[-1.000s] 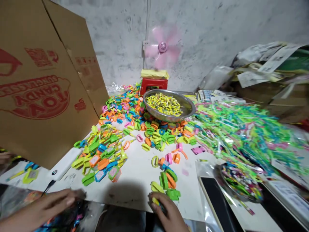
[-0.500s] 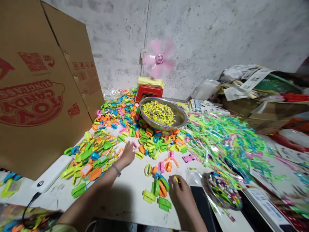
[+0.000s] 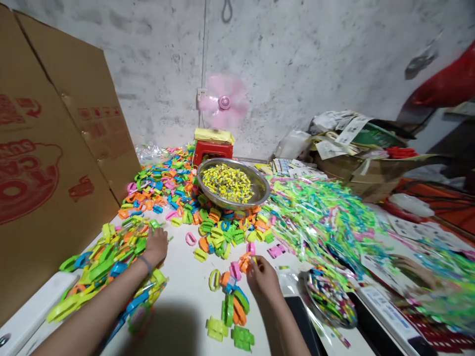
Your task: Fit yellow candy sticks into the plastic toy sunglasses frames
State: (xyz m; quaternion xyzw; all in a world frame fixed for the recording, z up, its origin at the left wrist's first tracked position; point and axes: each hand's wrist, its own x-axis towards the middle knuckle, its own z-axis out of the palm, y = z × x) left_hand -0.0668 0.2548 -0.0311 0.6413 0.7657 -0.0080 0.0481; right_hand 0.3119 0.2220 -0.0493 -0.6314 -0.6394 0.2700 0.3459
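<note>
My left hand (image 3: 156,244) rests on the near heap of coloured plastic toy pieces (image 3: 107,257) at the left of the white table (image 3: 185,306); its fingers curl into the pile, and what they hold is hidden. Near the table's middle, my right hand (image 3: 261,277) pinches a small yellow piece beside a cluster of orange, pink and green plastic clips (image 3: 232,296). A steel bowl (image 3: 260,190) full of yellow candies stands behind a bigger spread of clips (image 3: 218,230).
A tall printed cardboard box (image 3: 48,178) walls the left side. A pink fan (image 3: 223,102) spins above a red stool (image 3: 211,150) by the wall. Green plastic strips (image 3: 319,217) cover the right. A small dish of beads (image 3: 328,299), a dark phone (image 3: 308,321) and another person's hand (image 3: 411,269) are at the right.
The view has swung rightward and up. My left hand came up off the bag at the near edge and reached left onto the heap. My right hand moved forward to the small cluster.
</note>
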